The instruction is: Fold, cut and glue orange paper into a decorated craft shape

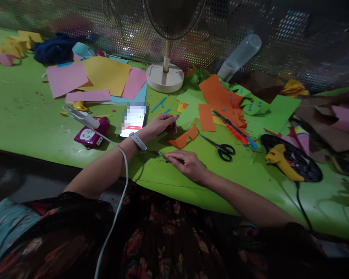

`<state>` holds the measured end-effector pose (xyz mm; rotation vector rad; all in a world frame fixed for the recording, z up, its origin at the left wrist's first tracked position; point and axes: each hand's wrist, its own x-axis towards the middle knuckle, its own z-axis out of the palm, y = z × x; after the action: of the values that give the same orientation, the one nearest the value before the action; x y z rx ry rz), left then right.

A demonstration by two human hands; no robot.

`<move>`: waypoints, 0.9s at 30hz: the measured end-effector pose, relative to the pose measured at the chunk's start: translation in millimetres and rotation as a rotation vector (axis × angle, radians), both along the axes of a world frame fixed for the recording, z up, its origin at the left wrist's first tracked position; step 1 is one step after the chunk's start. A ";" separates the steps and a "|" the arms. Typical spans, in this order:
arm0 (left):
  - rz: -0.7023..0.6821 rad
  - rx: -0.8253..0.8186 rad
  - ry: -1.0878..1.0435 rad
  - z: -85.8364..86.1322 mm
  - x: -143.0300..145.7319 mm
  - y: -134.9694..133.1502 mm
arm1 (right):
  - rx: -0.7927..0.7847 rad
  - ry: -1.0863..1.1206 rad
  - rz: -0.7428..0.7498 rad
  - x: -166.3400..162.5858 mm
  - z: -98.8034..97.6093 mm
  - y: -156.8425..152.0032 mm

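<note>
My left hand (163, 124), with a pale watch band (138, 142) at the wrist, is closed just above the table, fingers curled together; whatever is in them is too small to make out. Closer to the table's front edge, my right hand (187, 164) grips a small dark tool with a metal tip (161, 155). Its tip points left, close to tiny blue bits on the green surface. An orange cut paper piece (183, 138) with a notched edge lies just beyond the right hand. Black scissors (222, 149) rest to its right, apart from the fingers.
A lit phone (133, 120) and a purple power adapter (93, 133) lie left, with a white cable (125, 162) crossing my left forearm. A fan base (165, 77) stands behind. A yellow glue gun (285, 162) sits right, near a cutter knife (235, 130) and orange paper (218, 93).
</note>
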<state>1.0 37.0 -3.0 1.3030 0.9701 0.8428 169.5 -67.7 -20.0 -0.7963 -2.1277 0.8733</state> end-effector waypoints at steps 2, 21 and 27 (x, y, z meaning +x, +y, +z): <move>0.003 0.009 0.007 0.1 0.1 -0.3 | 0.003 0.004 0.000 0.1 -0.3 0.1; -0.010 -0.022 -0.017 -0.9 -1.6 0.5 | -0.137 0.044 -0.026 0.7 3.2 -1.3; -0.062 0.087 0.172 10.1 -3.0 -5.2 | -0.105 0.170 -0.175 29.2 24.8 11.2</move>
<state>-2.0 31.8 7.1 1.4921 1.0317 0.7411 198.7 -56.5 4.8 -0.9134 -1.8471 0.9305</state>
